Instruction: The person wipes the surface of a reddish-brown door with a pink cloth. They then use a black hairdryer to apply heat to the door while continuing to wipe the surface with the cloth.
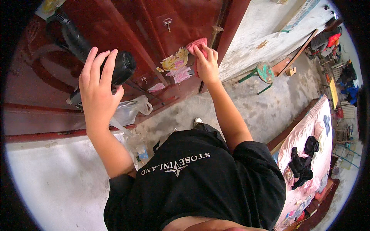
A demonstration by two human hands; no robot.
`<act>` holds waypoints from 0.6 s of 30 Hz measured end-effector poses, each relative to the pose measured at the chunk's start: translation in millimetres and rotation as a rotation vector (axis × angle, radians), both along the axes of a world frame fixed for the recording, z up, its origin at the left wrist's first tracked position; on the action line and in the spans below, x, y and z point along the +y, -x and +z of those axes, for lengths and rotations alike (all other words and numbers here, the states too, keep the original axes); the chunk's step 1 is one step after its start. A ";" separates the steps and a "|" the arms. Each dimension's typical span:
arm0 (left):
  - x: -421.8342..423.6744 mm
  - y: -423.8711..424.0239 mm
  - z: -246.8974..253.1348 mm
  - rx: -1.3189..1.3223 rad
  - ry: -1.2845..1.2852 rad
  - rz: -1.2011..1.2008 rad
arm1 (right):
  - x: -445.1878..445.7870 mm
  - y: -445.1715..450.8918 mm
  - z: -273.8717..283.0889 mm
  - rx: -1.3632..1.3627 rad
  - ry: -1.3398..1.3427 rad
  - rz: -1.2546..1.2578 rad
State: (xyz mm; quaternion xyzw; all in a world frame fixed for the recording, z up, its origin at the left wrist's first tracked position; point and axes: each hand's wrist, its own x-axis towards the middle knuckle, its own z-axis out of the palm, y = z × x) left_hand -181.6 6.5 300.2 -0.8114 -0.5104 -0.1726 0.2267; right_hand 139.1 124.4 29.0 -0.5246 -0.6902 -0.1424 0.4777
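My left hand [98, 78] is wrapped around the body of what looks like a black hair dryer [123, 68]. Its handle and ribbed cord end point to the upper left, and my fingers cover part of the body. With my right hand [206, 65] I press a folded pink cloth [196, 44] against the dark red cabinet front [138, 37]. Just left of the cloth are torn, crumpled remains of a yellow and pink sticker [175, 62]. A paler pink scrap [156, 87] sticks lower on the cabinet.
Small keys [167, 23] stand in the cabinet's locks. A clear plastic bag [130, 111] hangs low by my left forearm. To the right are a worn green stool [264, 72] and a bed with pink bedding [315, 124] and black clothes [302, 164]. A white wall [57, 173] borders the left.
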 end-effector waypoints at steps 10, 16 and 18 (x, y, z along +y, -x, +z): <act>2.4 -7.5 -0.2 0.026 -0.014 0.028 | -9.3 -2.3 -50.1 -0.054 0.113 -0.051; 6.0 -11.9 -3.7 0.020 -0.041 0.035 | -10.9 -7.2 -44.4 -0.130 0.085 -0.060; 7.6 -12.3 -5.5 0.033 -0.058 0.041 | -12.9 -5.2 -40.9 -0.129 0.102 -0.077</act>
